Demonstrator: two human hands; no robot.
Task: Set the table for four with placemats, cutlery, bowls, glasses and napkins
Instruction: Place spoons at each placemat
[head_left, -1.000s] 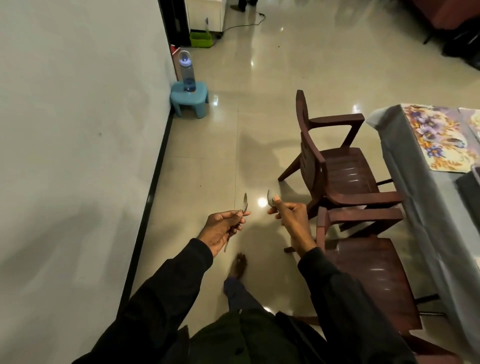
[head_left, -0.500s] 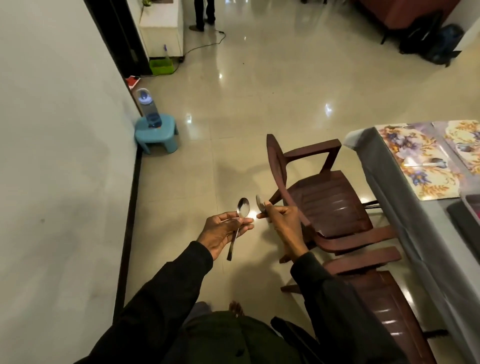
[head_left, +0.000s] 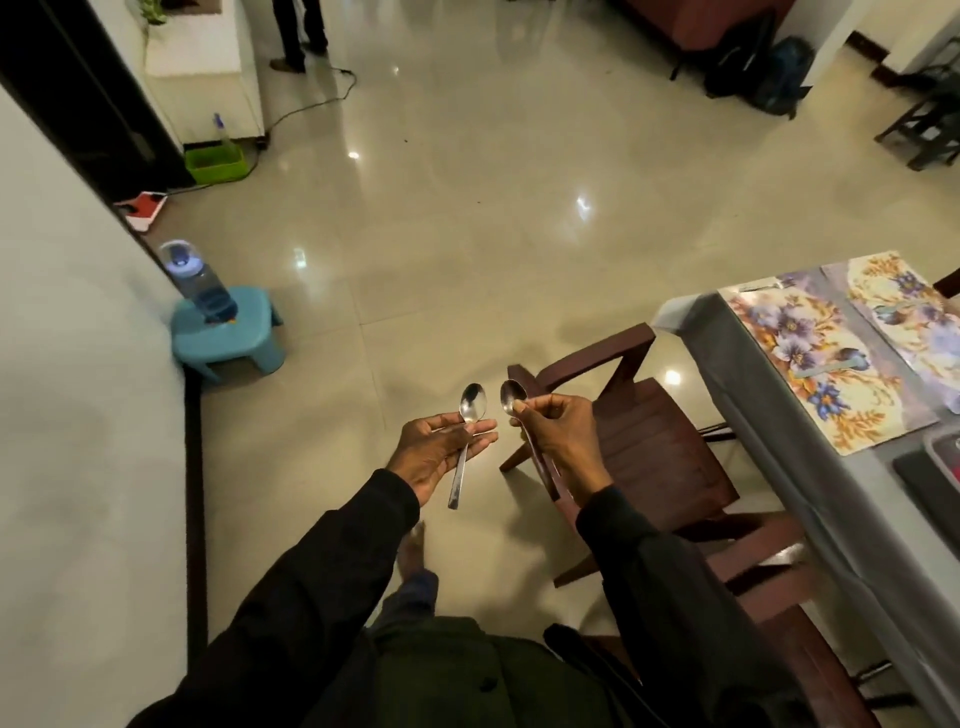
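Standing on a glossy tiled floor (head_left: 467, 234) beside the bench (head_left: 779, 415), with one spoon in each hand and both held over the floor, well apart from the bench top. Holding the left spoon (head_left: 471, 404) in the left hand (head_left: 441, 447): palm turned up, neck pinched between thumb and nearly straight fingers, bowl upward and facing the camera, handle hanging free below the fingers. Gripping the right spoon (head_left: 511, 396) in the right hand (head_left: 558, 436): fingers curled, thumb tip pressed on the bowl, handle mostly hidden by the palm. Both bowls just beside each other, not touching, in front of a brown chair (head_left: 654, 447) pushed near the bench. On the grey bench cover, two flowered placemats side by side, the near mat (head_left: 800, 332) and the far mat (head_left: 904, 291), each with a piece of cutlery lying on it, too blurred to tell which kind. By the left wall, a blue stool (head_left: 228, 338) carrying a clear bottle (head_left: 200, 280), tilted in this wide view; label not readable, too small and blurred. Further back, a green tray (head_left: 215, 163), a white cabinet (head_left: 208, 67) and the legs (head_left: 298, 31) of another person.
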